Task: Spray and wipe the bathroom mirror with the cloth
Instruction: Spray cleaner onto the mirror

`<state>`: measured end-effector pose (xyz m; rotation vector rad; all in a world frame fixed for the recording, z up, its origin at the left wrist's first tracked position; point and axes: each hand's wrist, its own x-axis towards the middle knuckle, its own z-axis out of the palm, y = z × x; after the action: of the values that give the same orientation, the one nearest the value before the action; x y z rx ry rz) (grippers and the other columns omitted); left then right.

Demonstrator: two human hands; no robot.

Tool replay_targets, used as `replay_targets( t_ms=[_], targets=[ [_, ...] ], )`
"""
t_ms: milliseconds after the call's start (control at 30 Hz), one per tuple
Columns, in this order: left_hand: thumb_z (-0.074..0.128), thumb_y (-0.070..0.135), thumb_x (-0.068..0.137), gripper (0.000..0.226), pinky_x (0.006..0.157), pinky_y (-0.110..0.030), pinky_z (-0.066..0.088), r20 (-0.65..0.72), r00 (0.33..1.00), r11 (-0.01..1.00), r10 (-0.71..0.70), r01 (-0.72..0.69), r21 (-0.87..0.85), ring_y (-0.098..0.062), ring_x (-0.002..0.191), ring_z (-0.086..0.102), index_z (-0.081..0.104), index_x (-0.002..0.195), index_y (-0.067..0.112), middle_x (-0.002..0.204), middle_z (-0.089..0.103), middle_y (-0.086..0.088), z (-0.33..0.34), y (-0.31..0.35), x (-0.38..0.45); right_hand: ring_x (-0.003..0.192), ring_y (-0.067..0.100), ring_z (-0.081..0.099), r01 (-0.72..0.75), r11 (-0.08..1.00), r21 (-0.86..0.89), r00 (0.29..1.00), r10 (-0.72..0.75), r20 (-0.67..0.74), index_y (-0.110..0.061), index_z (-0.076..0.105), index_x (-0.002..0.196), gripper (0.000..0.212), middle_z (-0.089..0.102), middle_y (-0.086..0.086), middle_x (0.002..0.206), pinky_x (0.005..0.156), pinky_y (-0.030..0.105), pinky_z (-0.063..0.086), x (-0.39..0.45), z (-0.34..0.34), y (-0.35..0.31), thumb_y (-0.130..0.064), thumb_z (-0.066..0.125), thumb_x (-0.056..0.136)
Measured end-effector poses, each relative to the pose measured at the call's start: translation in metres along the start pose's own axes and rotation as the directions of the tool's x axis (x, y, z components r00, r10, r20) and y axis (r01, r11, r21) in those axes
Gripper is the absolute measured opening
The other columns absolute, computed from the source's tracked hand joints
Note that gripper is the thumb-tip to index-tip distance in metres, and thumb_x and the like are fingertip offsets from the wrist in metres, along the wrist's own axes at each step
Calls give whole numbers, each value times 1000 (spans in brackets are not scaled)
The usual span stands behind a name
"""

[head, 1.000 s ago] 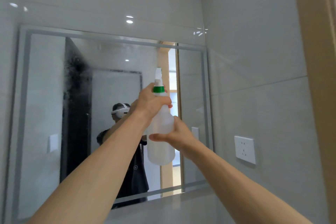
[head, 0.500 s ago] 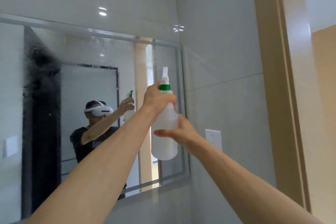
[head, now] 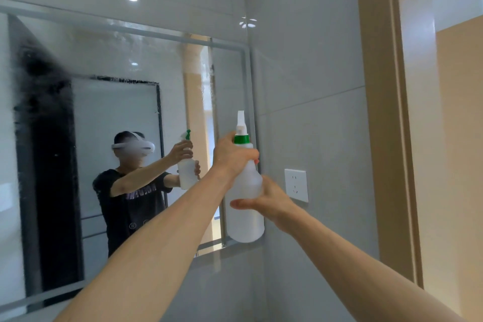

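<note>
A translucent white spray bottle with a green collar and white nozzle is held upright in front of the mirror's right edge. My left hand grips its neck just below the collar. My right hand cups the bottle's body from the right side. The wall mirror with a grey frame fills the left half of the view; its upper part is wet with spray droplets and streaks. No cloth is in view.
A white wall socket sits on the grey tiled wall just right of the bottle. A beige door frame runs down the right side. The mirror reflects a person wearing a headset and holding the bottle.
The view has swung right, so the mirror sits further left. The bottle and both hands have dropped slightly and moved right, toward the mirror's right edge. Both grips are unchanged.
</note>
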<state>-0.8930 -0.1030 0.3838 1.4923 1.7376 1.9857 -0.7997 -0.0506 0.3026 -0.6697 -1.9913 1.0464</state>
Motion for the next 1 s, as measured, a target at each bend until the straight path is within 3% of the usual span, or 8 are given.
replay_targets(
  t_ms=[133,300,500,567,667,767,833,1000],
  targets=[
    [76,4,53,43,79,-45,59,29,999,999,-34,35,-30,-30,80,64,63,92,14,88,67,-6,-3,-12,-9,109,24,62,-10,1000,-15,1000,10,4,-22,49,125,77,64,2,118,97,49,53,-3,10,12,-35,93,62],
    [78,-6,64,46,69,-36,53,14,1000,1000,-2,3,-25,-22,71,55,59,104,5,81,57,-4,-16,-27,-18,109,24,61,5,999,-44,1000,-5,7,-28,47,123,76,62,-2,117,94,45,54,-6,26,18,-36,93,62],
    [78,1,67,42,89,-55,54,-125,992,997,31,-22,70,-36,93,64,60,105,10,98,66,-15,-37,-48,-30,112,26,61,35,998,-45,996,-31,89,-23,49,131,79,63,3,123,99,49,53,-15,50,21,-31,92,65],
    [78,2,66,38,89,-55,54,-169,985,996,34,-20,82,-35,89,64,62,100,10,90,66,-12,-47,-55,-33,113,25,60,46,998,-53,993,-39,115,-23,47,130,78,62,3,125,99,46,52,-15,60,19,-30,92,67],
    [79,1,64,37,83,-51,57,-185,982,996,31,-16,84,-23,77,61,64,95,14,79,62,2,-66,-58,-36,115,25,60,66,997,-50,987,-57,153,-22,46,131,79,61,2,125,101,49,52,-15,76,14,-30,91,67],
    [80,2,63,46,73,-35,55,-180,983,997,43,-29,75,-11,76,61,62,101,20,84,63,8,-90,-60,-38,113,24,60,94,995,-21,980,-89,180,-23,47,130,78,62,1,123,100,49,52,-14,98,4,-31,91,66],
    [81,4,62,47,69,-28,51,-189,981,996,38,-22,86,-13,75,62,61,101,21,82,62,4,-110,-61,-42,113,24,60,116,993,8,970,-115,216,-24,46,130,80,62,1,122,100,49,52,-13,113,-3,-32,92,65],
    [78,13,52,54,80,-45,58,-292,956,994,34,-3,106,-25,85,68,64,104,14,94,69,-9,-159,-61,-55,106,15,60,162,984,78,935,-178,307,-35,45,119,74,61,-12,112,84,32,50,-15,157,-21,-36,92,63]
  ],
)
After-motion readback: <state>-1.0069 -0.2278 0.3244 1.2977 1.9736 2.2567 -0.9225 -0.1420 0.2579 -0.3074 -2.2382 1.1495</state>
